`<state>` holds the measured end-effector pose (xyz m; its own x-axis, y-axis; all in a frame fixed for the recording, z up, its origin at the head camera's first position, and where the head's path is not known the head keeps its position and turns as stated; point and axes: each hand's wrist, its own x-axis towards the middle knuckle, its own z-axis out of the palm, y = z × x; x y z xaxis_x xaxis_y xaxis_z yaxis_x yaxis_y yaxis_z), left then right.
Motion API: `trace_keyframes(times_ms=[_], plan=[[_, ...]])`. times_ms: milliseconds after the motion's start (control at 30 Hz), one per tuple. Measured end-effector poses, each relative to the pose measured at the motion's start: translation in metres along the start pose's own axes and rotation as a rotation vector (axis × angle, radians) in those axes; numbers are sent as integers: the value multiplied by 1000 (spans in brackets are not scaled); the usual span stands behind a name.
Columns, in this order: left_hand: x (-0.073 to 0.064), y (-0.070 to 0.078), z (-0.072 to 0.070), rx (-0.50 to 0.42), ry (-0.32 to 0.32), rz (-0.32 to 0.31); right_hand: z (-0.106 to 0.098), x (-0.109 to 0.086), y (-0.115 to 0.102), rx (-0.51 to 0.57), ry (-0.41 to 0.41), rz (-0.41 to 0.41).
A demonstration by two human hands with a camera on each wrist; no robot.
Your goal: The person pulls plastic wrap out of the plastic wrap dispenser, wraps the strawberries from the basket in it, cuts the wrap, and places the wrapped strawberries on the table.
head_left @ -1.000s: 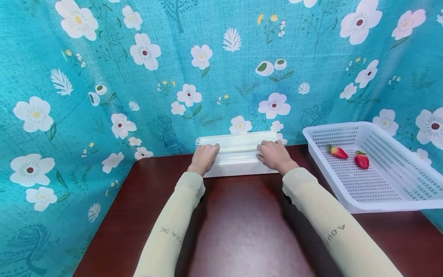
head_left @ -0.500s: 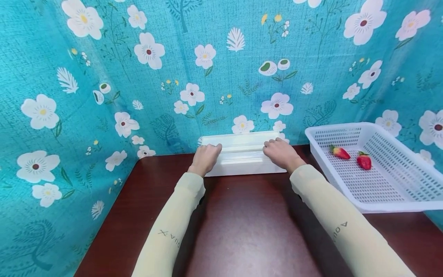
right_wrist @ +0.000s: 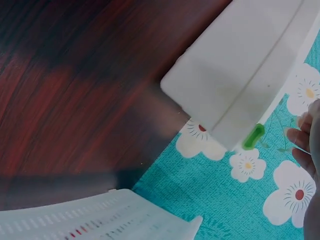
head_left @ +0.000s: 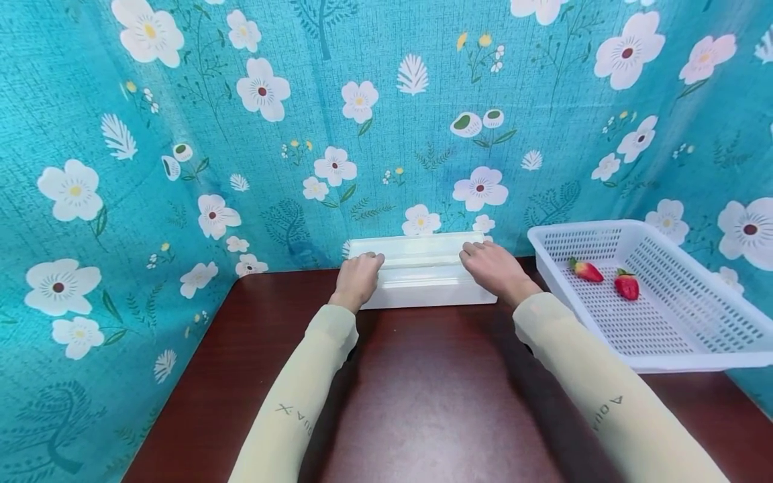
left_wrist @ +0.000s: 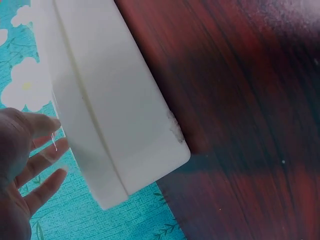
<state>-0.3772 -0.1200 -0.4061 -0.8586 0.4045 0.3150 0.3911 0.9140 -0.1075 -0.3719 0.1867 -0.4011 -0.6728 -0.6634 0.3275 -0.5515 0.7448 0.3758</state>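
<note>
A long white cling film dispenser (head_left: 431, 295) lies at the back of the table, its lid (head_left: 417, 245) raised behind it. Clear, glossy film (head_left: 423, 272) shows between the hands. At the dispenser's left end my left hand (head_left: 357, 276) pinches the film's edge; the left wrist view shows a shiny strand by the thumb and fingertips, with the lower fingers spread. My right hand (head_left: 494, 268) is at the right end, its fingers curled at the same edge. In the right wrist view the right hand (right_wrist: 307, 142) is partly cut off, and a green piece (right_wrist: 253, 137) sits on the dispenser's end.
On the right stands a white perforated plastic basket (head_left: 655, 365) holding two strawberries, one (head_left: 587, 271) left of the other (head_left: 627, 286). Blue flowered cloth (head_left: 392, 134) hangs right behind and beside the dark red table (head_left: 423, 402).
My right hand has shifted to the right along the dispenser, toward its right end. The left hand stays nearly in place. The dispenser, basket and strawberries have not moved, apart from a slight camera shift.
</note>
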Motion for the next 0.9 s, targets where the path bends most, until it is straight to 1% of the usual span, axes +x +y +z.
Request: trace_keyframes(times_ms=[100, 200, 267, 333, 467, 600, 667, 767, 833, 900], plan=[[0, 0, -1, -22, -4, -28, -1, -2, 1, 61, -59, 49], [-1, -1, -1, -44, 7, -43, -1, -4, 2, 106, -121, 115], [-1, -1, -2, -59, 18, -44, -1, -4, 2, 114, -154, 153], [-2, -1, -2, -72, 21, -42, -1, -3, 2, 103, -179, 173], [-3, -1, -1, -77, 12, -35, -2, 1, 0, 67, -241, 186], [-6, -2, 0, -55, 21, -24, -2, 5, -1, 42, -302, 173], [-8, -3, 1, -44, 35, -8, 1, 5, -1, 38, -310, 164], [-8, -3, 2, -27, 39, 7, 2, 3, 1, 40, -313, 162], [-8, -3, 3, -11, 40, 10, 2, 1, 2, 50, -311, 169], [-7, -3, 3, 8, 25, 0, 1, 0, 3, 63, -312, 177]])
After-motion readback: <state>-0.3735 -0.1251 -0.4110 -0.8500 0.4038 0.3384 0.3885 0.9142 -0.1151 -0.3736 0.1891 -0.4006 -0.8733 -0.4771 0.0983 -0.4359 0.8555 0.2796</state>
